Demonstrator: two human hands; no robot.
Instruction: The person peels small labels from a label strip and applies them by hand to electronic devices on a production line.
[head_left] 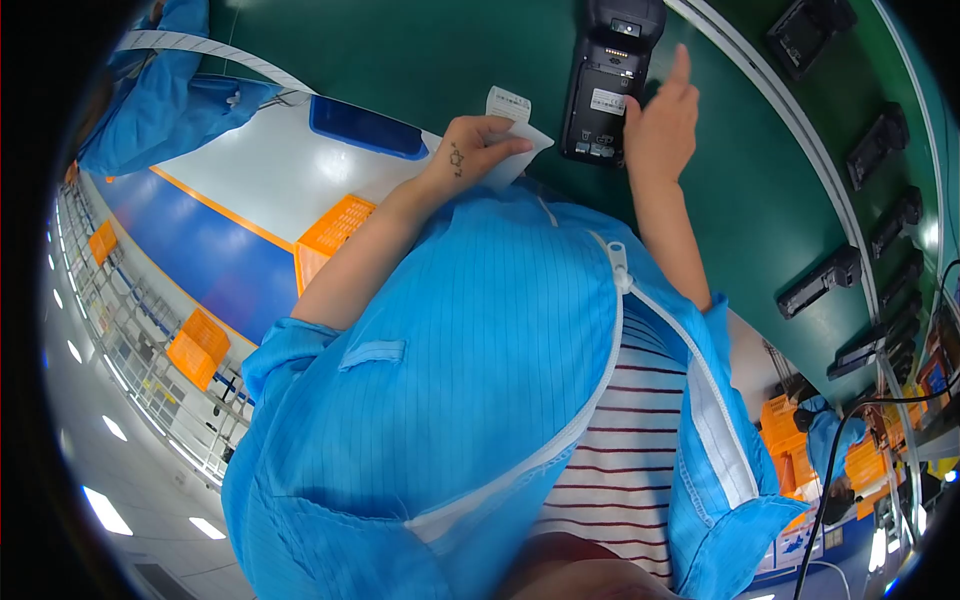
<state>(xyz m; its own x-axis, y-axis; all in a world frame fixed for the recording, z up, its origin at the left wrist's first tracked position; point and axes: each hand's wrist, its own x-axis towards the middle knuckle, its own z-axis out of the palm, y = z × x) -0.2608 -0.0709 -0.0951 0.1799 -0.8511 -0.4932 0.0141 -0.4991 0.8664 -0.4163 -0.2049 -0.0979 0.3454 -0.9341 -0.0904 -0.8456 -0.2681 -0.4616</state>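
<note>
A black handheld terminal [596, 80] lies back-up on the green table, its battery bay uncovered and a small white sticker [608, 101] inside it. My right hand [664, 125] is at the terminal's right edge, thumb tip touching the sticker's edge and index finger stretched out forward. To the left of the terminal, my left hand [470, 152] pinches a white backing sheet with printed labels [510, 105] between thumb and fingers. Part of that sheet is hidden behind the hand.
Several more black terminals [820, 282] stand along the rail [800, 130] on the right. A blue tray [366, 128] lies at the left by an orange crate [335, 230]. Another person's blue sleeve [165, 115] shows at the far left. A black cable [850, 410] hangs at right.
</note>
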